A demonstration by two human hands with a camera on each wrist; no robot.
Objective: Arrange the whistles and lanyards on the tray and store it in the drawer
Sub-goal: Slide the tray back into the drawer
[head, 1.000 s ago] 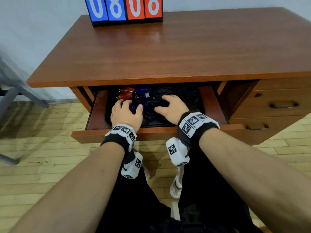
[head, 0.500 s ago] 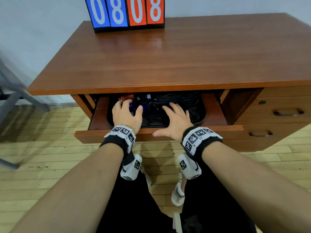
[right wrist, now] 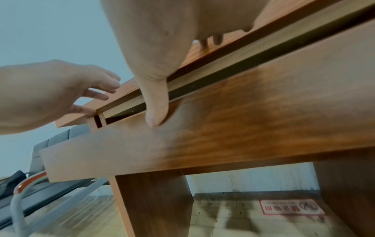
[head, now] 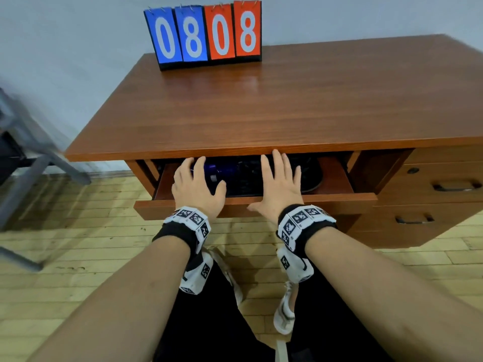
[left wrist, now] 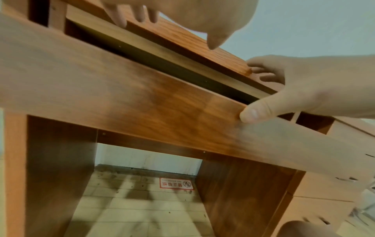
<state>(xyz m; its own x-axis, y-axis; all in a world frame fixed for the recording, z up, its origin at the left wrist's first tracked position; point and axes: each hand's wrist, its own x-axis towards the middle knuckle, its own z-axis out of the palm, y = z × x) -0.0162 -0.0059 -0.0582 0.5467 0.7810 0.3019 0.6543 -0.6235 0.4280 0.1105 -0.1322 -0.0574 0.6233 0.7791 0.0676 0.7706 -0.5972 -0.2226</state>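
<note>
Tray (head: pixel 311 176) with whistles and lanyards sits inside the half-open drawer (head: pixel 326 198); left hand (head: pixel 196 186) and right hand (head: pixel 278 186) lie flat, fingers extended, over its front edge, so the closing step appears underway, needing an even inward push.

From the head we look down at the worktop (head: pixel 287 105) and the open drawer (head: pixel 256 202). From each wrist we look up, very close, at the drawer front. All views share it.
</note>
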